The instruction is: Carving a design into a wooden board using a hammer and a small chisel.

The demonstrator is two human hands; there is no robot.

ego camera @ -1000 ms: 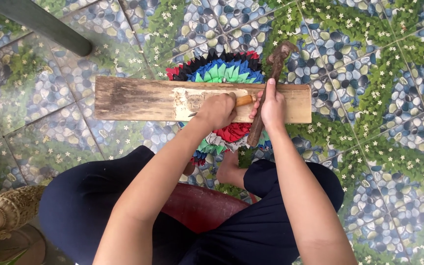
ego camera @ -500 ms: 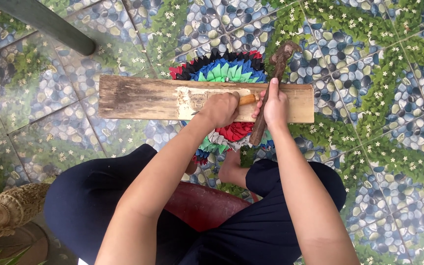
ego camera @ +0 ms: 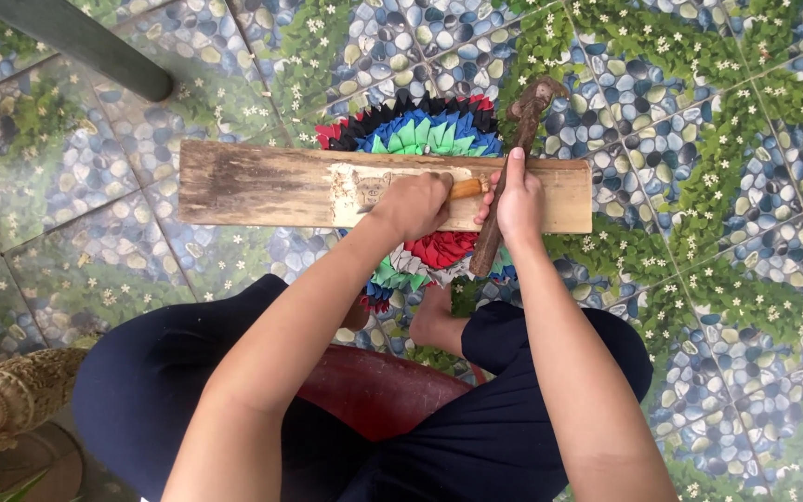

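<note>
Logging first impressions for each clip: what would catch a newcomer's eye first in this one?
Probably the wooden plank lying across a bright round rag mat on the pebble-and-flower patterned floor tiles. At its middle, the left hand grips an orange-handled chisel against a pale carved patch, while the right hand holds a rusty hammer beside it.

Weathered wooden plank (ego camera: 271, 186) lying flat crosswise, orange-handled chisel (ego camera: 465, 189) on it, brown mallet (ego camera: 510, 167) raised
</note>
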